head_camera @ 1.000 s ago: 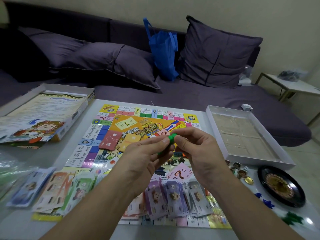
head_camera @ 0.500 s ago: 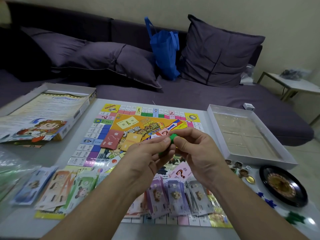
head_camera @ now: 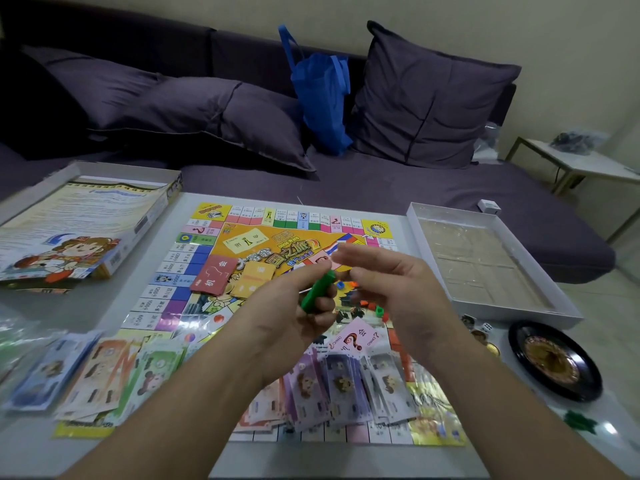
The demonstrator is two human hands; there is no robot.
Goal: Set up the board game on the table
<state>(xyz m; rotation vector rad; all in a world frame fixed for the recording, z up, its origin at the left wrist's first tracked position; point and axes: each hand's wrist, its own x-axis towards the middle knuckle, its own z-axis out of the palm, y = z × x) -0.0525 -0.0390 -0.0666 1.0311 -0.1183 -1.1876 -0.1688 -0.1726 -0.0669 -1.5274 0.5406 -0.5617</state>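
Pinching a green stick point(head_camera: 318, 291), left hand point(head_camera: 291, 313); right hand point(head_camera: 391, 289) fingers spread, empty.

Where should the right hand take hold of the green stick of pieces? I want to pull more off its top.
Pinch the upper end of the green stick, coming from the right side and above. It tilts up toward the right, and the left hand wraps its lower half, so only the top end is free. The right hand hovers open beside it.

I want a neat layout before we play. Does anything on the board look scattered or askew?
Yes: small coloured pieces lie loose mid-board, and the red card and orange card sit tilted. The left hand grips a green stick.
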